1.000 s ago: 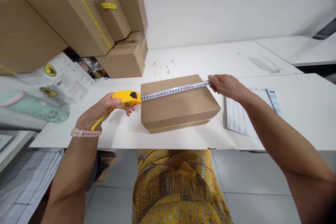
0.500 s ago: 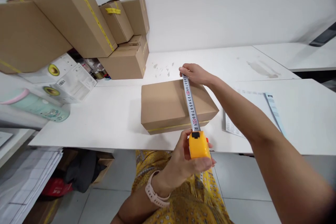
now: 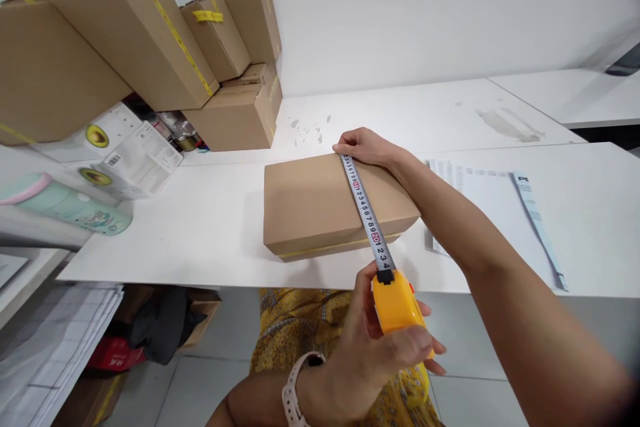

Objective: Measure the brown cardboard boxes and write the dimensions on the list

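Observation:
A closed cardboard box point(image 3: 310, 200) lies on the white table in front of me, with yellow tape along its near side. Across its top runs the pulled-out blade of a yellow tape measure point(image 3: 397, 303). My left hand point(image 3: 370, 353) grips the tape measure's case beyond the table's near edge. At the far edge of the box, my right hand point(image 3: 365, 147) pinches the blade's end against the cardboard. The blade slants from there down toward my left hand, and numbers a little past the red 20 show near the case.
Stacked cardboard boxes point(image 3: 225, 120) stand at the back left beside a white carton with avocado pictures point(image 3: 143, 153). A mint green bottle point(image 3: 75, 203) lies near them. Printed papers point(image 3: 485, 207) rest on the table point(image 3: 200, 240) to the right. Folded sheets point(image 3: 55, 347) fill the lower left.
My left hand has drawn the tape measure's case nearer to me and slightly right, so more blade shows. My right hand stays at the far edge, shifted slightly left.

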`<state>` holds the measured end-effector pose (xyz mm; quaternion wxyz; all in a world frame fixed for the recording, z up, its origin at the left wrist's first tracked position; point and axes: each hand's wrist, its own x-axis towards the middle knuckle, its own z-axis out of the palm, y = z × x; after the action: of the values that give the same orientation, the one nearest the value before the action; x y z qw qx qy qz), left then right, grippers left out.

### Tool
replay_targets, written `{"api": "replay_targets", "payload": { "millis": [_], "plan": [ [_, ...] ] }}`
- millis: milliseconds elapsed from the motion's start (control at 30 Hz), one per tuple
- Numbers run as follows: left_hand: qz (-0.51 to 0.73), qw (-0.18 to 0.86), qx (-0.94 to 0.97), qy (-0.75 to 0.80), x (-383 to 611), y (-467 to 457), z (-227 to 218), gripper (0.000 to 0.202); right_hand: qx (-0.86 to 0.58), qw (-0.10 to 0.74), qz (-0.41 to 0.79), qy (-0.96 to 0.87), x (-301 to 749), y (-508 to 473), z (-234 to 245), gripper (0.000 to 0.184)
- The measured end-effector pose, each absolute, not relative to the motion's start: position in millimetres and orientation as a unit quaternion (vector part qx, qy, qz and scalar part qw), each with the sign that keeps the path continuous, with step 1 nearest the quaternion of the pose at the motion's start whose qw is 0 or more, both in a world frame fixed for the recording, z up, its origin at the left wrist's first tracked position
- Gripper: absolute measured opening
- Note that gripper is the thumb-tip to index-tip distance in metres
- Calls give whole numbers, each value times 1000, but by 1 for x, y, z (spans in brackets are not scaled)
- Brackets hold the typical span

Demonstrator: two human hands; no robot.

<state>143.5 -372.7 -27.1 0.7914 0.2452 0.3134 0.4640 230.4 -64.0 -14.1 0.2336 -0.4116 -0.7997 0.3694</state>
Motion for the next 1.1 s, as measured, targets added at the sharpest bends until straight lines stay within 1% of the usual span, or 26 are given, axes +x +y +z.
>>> {"api": "replay_targets", "payload": {
  "millis": [67,200,267,333,400,467,533,567,633,700,733,767,800,900,933,1000,1100],
  "plan": [
    [469,788,238,320,146,-375,-28,68,-405,235,377,-799,231,-65,-15,32],
    [473,781,229,338,150,-374,-30,75,-401,241,373,-802,231,-66,-17,36],
    [474,779,236,336,150,-372,-30,72,-398,245,369,-803,230,-66,-17,40],
    [469,782,251,326,145,-370,-32,67,-398,272,373,-793,231,-66,-18,44],
    [460,786,271,312,131,-371,-36,65,-400,355,370,-760,237,-68,-18,50],
    [469,773,297,305,109,-378,-43,74,-412,469,352,-697,252,-74,-19,56],
    [512,723,338,317,81,-390,-49,85,-439,548,335,-628,276,-89,-22,61],
    [543,679,363,336,67,-397,-53,88,-460,563,333,-600,290,-100,-26,63],
    [615,552,395,401,42,-407,-59,88,-497,554,336,-578,318,-128,-38,62],
    [663,423,397,473,22,-410,-68,87,-530,500,338,-596,341,-160,-53,60],
    [672,382,386,504,15,-409,-73,87,-537,469,347,-609,348,-176,-61,60],
    [673,365,370,526,9,-407,-79,86,-530,444,360,-626,353,-191,-69,60],
    [670,370,349,541,5,-403,-85,84,-514,425,372,-646,354,-203,-75,61],
    [658,430,311,534,-5,-388,-99,78,-454,388,358,-718,344,-230,-76,66],
    [660,437,314,525,-8,-382,-99,78,-444,379,335,-740,338,-236,-69,67],
    [675,417,333,509,-13,-368,-92,76,-443,375,280,-765,327,-242,-49,67],
    [696,384,368,482,-20,-341,-68,72,-472,402,184,-763,315,-239,-13,53]
  ]
}}
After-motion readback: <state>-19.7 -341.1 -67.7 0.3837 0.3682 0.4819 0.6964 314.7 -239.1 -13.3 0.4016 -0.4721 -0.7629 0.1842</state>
